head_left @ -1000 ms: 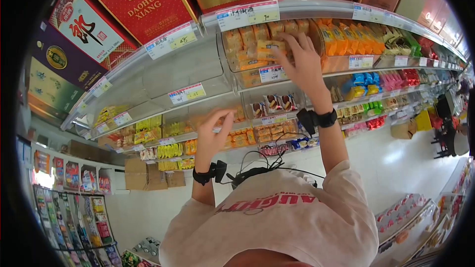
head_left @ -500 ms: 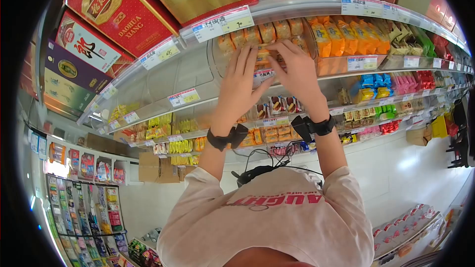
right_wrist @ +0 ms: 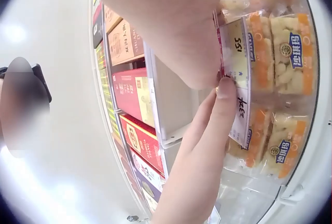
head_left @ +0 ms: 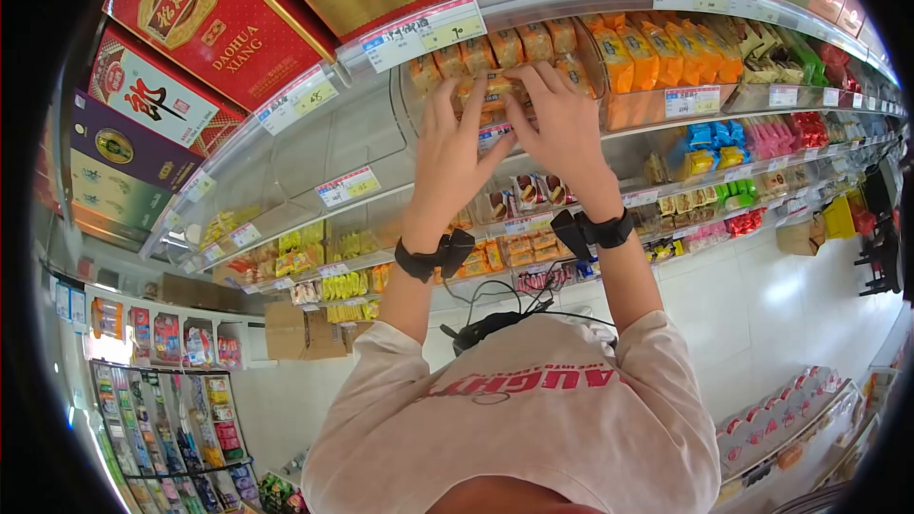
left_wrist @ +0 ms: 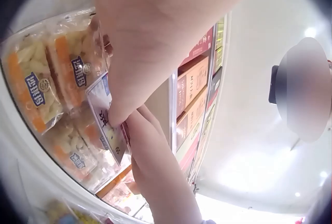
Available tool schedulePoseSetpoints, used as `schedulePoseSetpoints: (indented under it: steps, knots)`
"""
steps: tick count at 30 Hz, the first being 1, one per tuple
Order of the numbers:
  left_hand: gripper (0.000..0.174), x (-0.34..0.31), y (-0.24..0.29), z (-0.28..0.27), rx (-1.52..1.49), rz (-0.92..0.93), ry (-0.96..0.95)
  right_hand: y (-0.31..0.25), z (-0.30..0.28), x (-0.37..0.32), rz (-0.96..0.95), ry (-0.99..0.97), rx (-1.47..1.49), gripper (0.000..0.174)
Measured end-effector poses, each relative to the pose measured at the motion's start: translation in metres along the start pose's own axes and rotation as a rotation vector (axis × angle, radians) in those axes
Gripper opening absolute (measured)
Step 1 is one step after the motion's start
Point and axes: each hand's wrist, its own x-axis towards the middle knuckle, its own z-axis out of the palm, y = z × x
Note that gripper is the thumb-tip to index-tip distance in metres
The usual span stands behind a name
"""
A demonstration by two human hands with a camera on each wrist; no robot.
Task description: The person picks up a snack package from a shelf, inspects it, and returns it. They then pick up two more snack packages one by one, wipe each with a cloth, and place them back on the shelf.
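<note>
Both hands reach into a clear bin of snack packets with orange bands (head_left: 450, 64). The left hand (head_left: 449, 157) is on the bin's left part, fingers spread and slightly bent over its front. Close to its right, the right hand (head_left: 564, 133) bends its fingers over the front packets. A packet (head_left: 490, 95) lies between the hands. In the left wrist view, a thumb lies by the price label (left_wrist: 99, 99) before the packets (left_wrist: 32, 86). In the right wrist view, fingertips touch the label (right_wrist: 236, 53) beside the packets (right_wrist: 294, 53). Some fingertips are hidden.
Orange packets (head_left: 657, 52) fill the bin to the right. An empty-looking shelf section (head_left: 333, 148) lies left. Red gift boxes (head_left: 214, 24) stand above; lower shelves hold yellow packets (head_left: 347, 283). A cardboard box (head_left: 300, 331) is on the floor.
The left hand has risen from the lower shelf to the bin, beside the right hand. The packet the right hand held up earlier is now down among the others. The view has shifted slightly.
</note>
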Motion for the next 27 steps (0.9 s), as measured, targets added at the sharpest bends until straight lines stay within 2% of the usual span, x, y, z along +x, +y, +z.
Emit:
schedulePoseSetpoints:
  steps: [4,7,13,17,20,23,26,27]
  knots:
    - [0.079,-0.002,0.000,0.004,0.027,0.003,0.021,0.002,0.002,0.000,-0.008,0.018,-0.010,0.020]
    - [0.079,-0.006,-0.001,0.010,-0.016,0.031,0.142,0.004,0.006,0.000,0.023,0.038,0.028,0.020]
    - [0.075,-0.013,-0.006,0.019,0.027,0.069,0.167,0.002,0.009,-0.001,0.070,0.071,-0.015,0.020]
    - [0.075,-0.013,-0.009,0.018,0.006,0.073,0.166,-0.004,-0.012,-0.007,0.023,0.229,0.391,0.018]
    - [0.076,-0.016,-0.013,0.024,-0.003,0.088,0.191,-0.006,-0.051,-0.035,0.120,0.401,0.441,0.014]
    - [0.076,-0.016,-0.015,0.028,-0.100,0.063,0.232,-0.015,-0.097,-0.069,0.332,0.555,0.517,0.013]
    - [0.076,-0.014,-0.017,0.030,-0.030,0.136,0.249,0.003,-0.122,-0.104,0.459,0.667,0.505,0.015]
    - [0.075,-0.015,-0.013,0.028,-0.031,0.094,0.211,0.009,-0.126,-0.113,0.525,0.706,0.479,0.016]
